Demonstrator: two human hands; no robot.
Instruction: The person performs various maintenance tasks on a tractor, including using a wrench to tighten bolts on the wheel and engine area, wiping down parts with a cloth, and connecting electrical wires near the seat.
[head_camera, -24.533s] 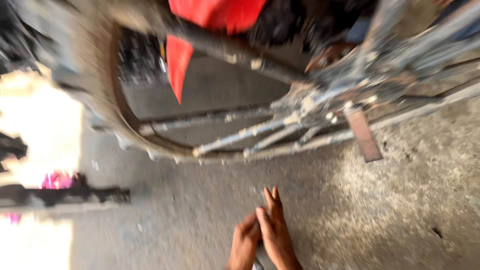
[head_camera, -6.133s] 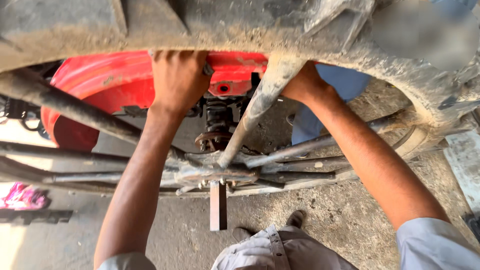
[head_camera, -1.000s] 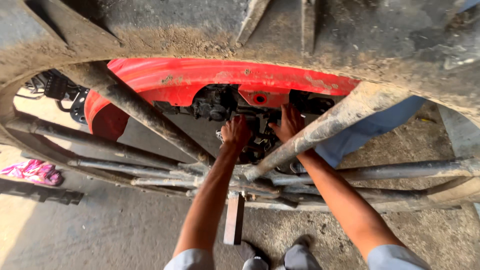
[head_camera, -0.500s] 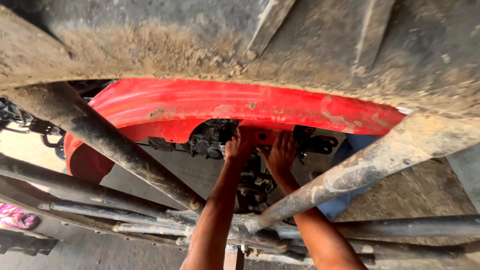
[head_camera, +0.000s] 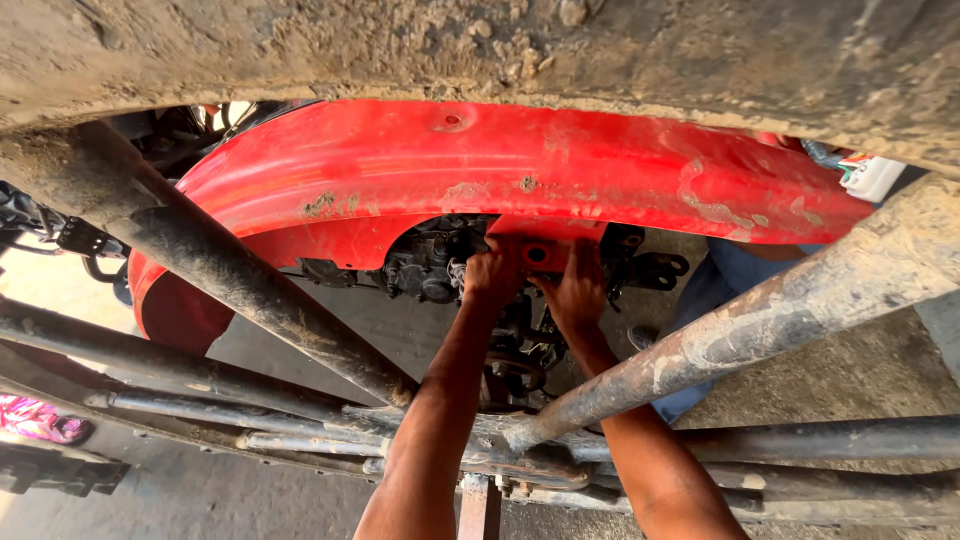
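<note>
Both hands reach up between the metal bars to one spot under the red fender. Left hand has its grip curled against the dark greasy mechanism, just left of a small red bracket; whether the fingers pinch a part there I cannot tell. Right hand lies with fingers spread flat over the right side of this bracket, touching it, and holds nothing that I can see.

Going from large to small: the mud-caked wheel rim fills the top of the view, rough, grey-brown and crumbly. Below it curves the red fender, smooth painted metal with scratches and dried mud spots. Thick round steel spokes cross in front of the arms, rusty and dusty, and they meet at a hub near the bottom. The mechanism is black, oily cast metal with many small bolts and lumps, and it sits under the middle of the fender. The bracket is a small square red piece with one dark round hole, fixed at the lower edge of the fender, between the two hands.
</note>
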